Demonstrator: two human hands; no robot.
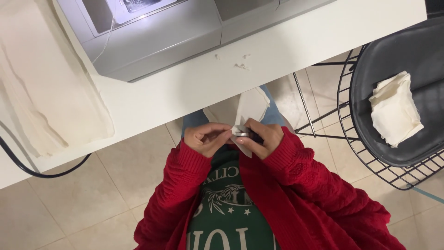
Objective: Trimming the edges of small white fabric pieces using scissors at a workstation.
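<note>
Far left, a stack of cream fabric (51, 88) lies flat on the white counter (286, 46), one end hanging over the near edge, and a black cable (27, 169) loops below it. Next along, the grey sewing machine (157, 37) sits on the counter with its lamp lit, a few thread scraps (240, 65) scattered just beside its base. Now to the middle: my left hand (208, 138) is curled shut, fingers pinching the edge of a small white fabric piece (249, 107) just under the counter's edge. My right hand (262, 138) is closed too, gripping small metal snips (243, 134) pressed right against that same piece. Red cardigan sleeves (305, 180) run back toward me. Over on the right, a black wire chair (397, 65) carries a folded bundle of cream cloth (394, 109) on its seat.
</note>
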